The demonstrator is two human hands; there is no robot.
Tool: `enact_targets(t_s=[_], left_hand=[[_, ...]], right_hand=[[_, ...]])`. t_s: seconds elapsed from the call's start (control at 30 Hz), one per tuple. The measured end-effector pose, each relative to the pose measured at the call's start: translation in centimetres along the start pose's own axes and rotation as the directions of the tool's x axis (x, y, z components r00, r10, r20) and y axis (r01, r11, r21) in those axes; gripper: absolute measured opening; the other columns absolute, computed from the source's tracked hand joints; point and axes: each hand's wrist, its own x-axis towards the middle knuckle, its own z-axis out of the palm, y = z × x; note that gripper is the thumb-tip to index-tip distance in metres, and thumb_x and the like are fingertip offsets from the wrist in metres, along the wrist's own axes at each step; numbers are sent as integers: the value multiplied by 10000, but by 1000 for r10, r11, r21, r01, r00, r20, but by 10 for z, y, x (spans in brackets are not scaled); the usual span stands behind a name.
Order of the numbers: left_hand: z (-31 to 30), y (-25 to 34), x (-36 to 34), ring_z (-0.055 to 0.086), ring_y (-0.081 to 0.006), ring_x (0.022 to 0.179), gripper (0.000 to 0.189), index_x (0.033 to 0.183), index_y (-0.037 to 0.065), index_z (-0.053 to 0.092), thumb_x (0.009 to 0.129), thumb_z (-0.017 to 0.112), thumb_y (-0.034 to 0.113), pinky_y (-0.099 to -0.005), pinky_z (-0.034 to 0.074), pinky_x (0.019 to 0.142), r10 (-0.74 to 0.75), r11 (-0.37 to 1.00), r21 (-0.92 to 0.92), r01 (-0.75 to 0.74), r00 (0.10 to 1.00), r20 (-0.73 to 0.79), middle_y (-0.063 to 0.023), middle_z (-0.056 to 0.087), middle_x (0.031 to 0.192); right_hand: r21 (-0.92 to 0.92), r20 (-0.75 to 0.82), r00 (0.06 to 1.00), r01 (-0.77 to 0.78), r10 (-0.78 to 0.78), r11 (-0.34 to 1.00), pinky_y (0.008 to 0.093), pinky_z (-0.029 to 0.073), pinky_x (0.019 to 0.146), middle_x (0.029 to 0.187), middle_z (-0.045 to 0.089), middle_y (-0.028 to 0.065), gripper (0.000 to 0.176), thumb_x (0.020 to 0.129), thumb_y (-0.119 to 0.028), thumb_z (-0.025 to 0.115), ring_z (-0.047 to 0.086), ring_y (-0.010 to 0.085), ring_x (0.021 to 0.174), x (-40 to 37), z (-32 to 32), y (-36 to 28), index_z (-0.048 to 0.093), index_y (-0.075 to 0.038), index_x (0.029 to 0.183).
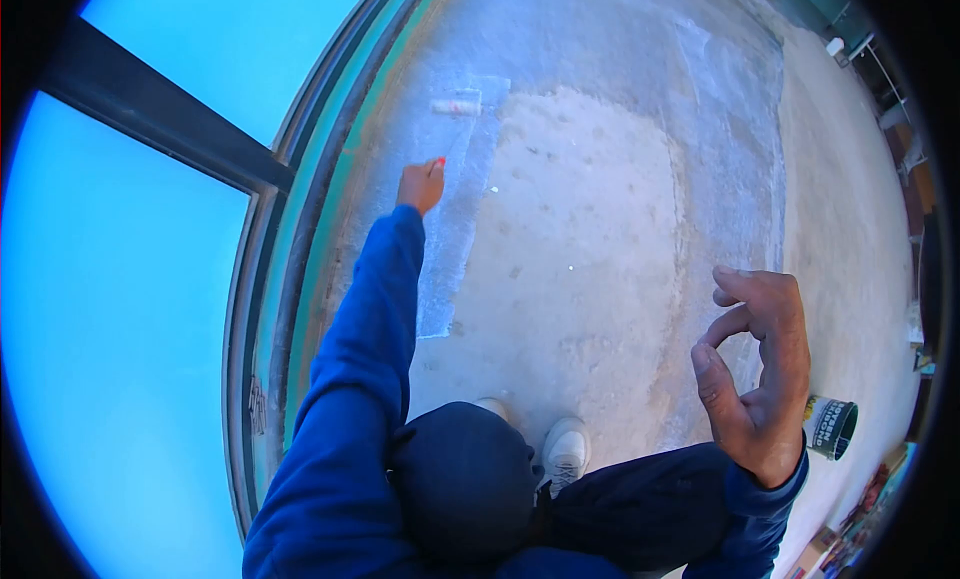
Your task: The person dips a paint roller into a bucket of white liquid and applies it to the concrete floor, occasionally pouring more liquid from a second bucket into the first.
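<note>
My left hand (pixel 421 186) is closed round the red handle of a paint roller, its arm stretched forward in a blue sleeve. The roller's pale cover (pixel 457 108) lies on a wet-looking strip of floor (pixel 455 229) beside the window frame. On the right, my right hand (pixel 757 364) is raised above the floor with its fingers curled and apart, holding nothing. Below and to the right of that hand, a dark green and white bucket (pixel 831 427) lies tilted, its opening facing right.
Tall window panes in a dark frame (pixel 265 279) run along the left. A white shoe (pixel 566 449) stands on the pale concrete (pixel 580 229) by my dark-clothed knees (pixel 640 499). Assorted items (pixel 870 509) line the far right edge.
</note>
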Motion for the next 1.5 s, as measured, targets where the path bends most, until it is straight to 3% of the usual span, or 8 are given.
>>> enact_targets(t_s=[0.2,0.43,0.7,0.83,1.03,1.07,1.3,1.5], left_hand=[[-57,8,-154,613,-383,609,301,1058,53,662,928,547,299,-410,416,528,-28,996,-87,30,999,24,-279,563,704],[-85,36,-228,609,-352,579,296,1092,81,663,932,546,301,-397,426,521,-152,988,-35,151,987,-43,-243,580,673],[-15,37,-55,630,-414,748,290,1037,120,685,920,523,329,-475,487,646,-10,1000,13,11,998,-69,-238,630,778],[38,29,68,614,-434,911,348,1031,126,691,886,522,393,-481,494,803,-74,997,28,76,995,-64,-229,654,949],[51,64,150,633,-425,870,345,1001,125,707,855,561,401,-459,505,778,-330,932,-148,332,943,40,-225,664,903],[42,69,142,639,-421,849,343,1000,121,707,855,565,398,-450,510,762,-400,898,-177,404,915,55,-230,664,880],[-1,-7,-23,641,-311,604,319,1048,73,676,921,546,336,-381,440,546,80,994,-59,-87,991,-109,-250,586,696],[-76,-11,-233,462,-61,599,326,1152,20,634,940,567,259,-297,395,526,-277,956,-94,279,960,34,-79,391,603]], right_hand=[[52,-19,998,53,-53,997,287,481,665,1057,521,174,495,697,61,637,576,198,704,-3,-4,-7,545,-5,1179],[58,-19,999,38,-37,998,284,478,659,1052,521,172,501,697,75,633,573,192,714,-5,-3,-5,548,-17,1182],[30,38,999,-19,18,999,284,482,651,1035,523,170,495,699,71,642,568,199,714,6,6,11,551,-17,1178],[30,91,993,-83,80,996,284,483,644,1022,521,163,514,686,81,656,563,197,706,17,7,15,553,-17,1180],[46,132,984,-122,116,991,283,481,632,1010,520,159,547,661,91,680,557,180,684,25,13,34,553,-11,1183],[57,137,984,-121,112,991,282,481,630,1010,520,160,549,659,87,684,556,178,681,25,14,35,553,-11,1184],[71,127,992,-28,19,997,281,481,621,1014,522,167,507,684,29,680,558,183,685,18,6,22,557,-1,1174],[-16,105,993,48,-46,999,293,493,638,1055,536,180,423,744,-27,632,571,196,686,1,5,4,561,2,1160]])
